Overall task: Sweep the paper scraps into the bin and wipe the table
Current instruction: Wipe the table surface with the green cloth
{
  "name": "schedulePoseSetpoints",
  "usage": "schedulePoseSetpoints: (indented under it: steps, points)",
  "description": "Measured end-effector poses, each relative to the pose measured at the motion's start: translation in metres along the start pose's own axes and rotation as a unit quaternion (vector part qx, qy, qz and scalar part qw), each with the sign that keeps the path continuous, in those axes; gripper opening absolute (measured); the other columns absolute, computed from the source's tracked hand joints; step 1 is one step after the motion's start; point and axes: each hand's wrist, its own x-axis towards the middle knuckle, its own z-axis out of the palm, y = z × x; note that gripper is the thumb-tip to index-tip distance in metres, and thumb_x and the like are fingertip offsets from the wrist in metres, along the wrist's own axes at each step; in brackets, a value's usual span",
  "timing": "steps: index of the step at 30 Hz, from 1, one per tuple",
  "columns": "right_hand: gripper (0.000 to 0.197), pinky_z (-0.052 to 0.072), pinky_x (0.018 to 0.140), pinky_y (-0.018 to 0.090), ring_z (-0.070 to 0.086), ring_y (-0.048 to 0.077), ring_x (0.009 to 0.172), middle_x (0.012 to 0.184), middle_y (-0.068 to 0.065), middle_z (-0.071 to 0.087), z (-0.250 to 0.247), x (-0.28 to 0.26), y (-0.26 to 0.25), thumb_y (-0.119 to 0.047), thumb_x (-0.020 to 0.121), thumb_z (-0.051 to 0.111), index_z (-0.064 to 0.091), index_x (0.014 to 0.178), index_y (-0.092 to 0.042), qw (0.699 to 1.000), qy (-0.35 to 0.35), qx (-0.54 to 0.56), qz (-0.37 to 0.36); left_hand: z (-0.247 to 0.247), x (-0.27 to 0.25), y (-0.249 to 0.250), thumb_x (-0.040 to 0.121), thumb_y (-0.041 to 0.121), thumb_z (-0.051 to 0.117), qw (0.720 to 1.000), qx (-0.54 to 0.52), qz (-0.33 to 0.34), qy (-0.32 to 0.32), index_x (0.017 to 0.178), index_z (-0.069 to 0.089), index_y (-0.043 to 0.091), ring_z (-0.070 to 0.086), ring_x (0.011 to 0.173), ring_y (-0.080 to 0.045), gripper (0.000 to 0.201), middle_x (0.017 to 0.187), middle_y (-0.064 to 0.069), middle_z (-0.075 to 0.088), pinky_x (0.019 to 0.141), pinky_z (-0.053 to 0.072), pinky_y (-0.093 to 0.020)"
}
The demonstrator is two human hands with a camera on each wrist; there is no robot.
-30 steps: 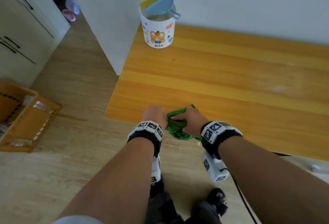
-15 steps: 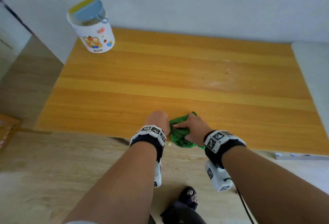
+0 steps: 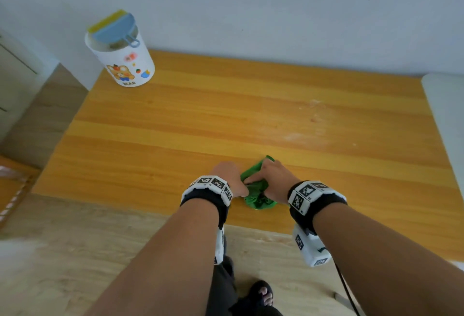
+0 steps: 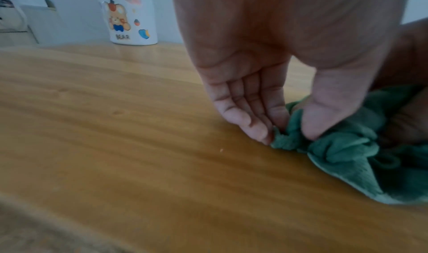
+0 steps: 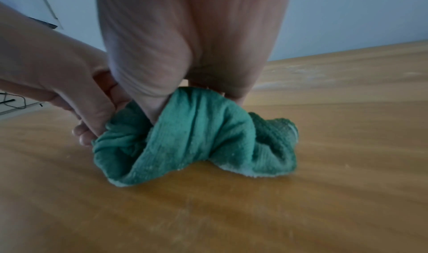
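A crumpled green cloth (image 3: 256,191) (image 5: 197,141) (image 4: 347,147) lies bunched on the orange wooden table (image 3: 175,127) near its front edge. My left hand (image 3: 229,175) (image 4: 284,127) pinches the cloth's left end between thumb and fingertips. My right hand (image 3: 272,177) (image 5: 176,99) grips the cloth from above, its thumb tucked into the folds. The white bear-print bin (image 3: 123,59) (image 4: 129,18) stands at the table's far left corner, with a blue dustpan and yellow brush (image 3: 113,28) resting on its rim. A tiny white speck (image 4: 221,149) lies on the wood beside my left fingers.
A pale smear (image 3: 308,127) marks the tabletop at the right middle. A white surface (image 3: 447,115) adjoins the table's right edge. An orange basket (image 3: 12,190) sits on the wood floor at left, beside a white cabinet (image 3: 15,77). My feet (image 3: 261,293) are below the table edge.
The head view has swung right and in toward the table, so the bin shifted in frame. Both hands with the cloth moved from the table's front edge onto the tabletop.
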Motion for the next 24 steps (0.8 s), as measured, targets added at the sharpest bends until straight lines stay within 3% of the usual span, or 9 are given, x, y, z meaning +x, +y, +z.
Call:
schedulePoseSetpoints:
  steps: [5, 17, 24]
  points:
    - [0.060, 0.042, 0.083, 0.040, 0.034, 0.028, 0.098, 0.104, 0.008, 0.036, -0.025, 0.023, 0.012, 0.002, 0.091, 0.047, 0.055, 0.132, -0.041, 1.000, 0.020, 0.006, 0.003, -0.028, 0.030, 0.015, 0.086, 0.011, 0.063, 0.999, 0.036, -0.005, 0.033, 0.052, 0.039, 0.013, 0.034, 0.043, -0.017, 0.041, 0.049, -0.002, 0.034, 0.042, 0.031, -0.025]
    - [0.061, 0.040, 0.088, 0.039, 0.038, 0.029, 0.102, 0.105, 0.007, 0.037, -0.123, 0.130, 0.044, 0.002, 0.089, 0.046, 0.057, 0.129, -0.042, 0.998, 0.057, 0.025, 0.028, -0.135, 0.135, 0.036, 0.090, 0.013, 0.059, 0.996, 0.052, 0.020, 0.074, 0.056, 0.044, 0.012, 0.041, 0.046, -0.017, 0.038, 0.053, -0.003, 0.043, 0.044, 0.037, -0.026]
    - [0.059, 0.037, 0.092, 0.035, 0.039, 0.028, 0.108, 0.102, 0.004, 0.035, -0.174, 0.182, 0.065, 0.001, 0.088, 0.047, 0.057, 0.129, -0.041, 0.995, 0.082, 0.048, 0.044, -0.187, 0.194, 0.050, 0.089, 0.014, 0.061, 0.991, 0.062, 0.047, 0.107, 0.060, 0.053, 0.010, 0.045, 0.049, -0.016, 0.030, 0.057, -0.004, 0.049, 0.056, 0.044, -0.029]
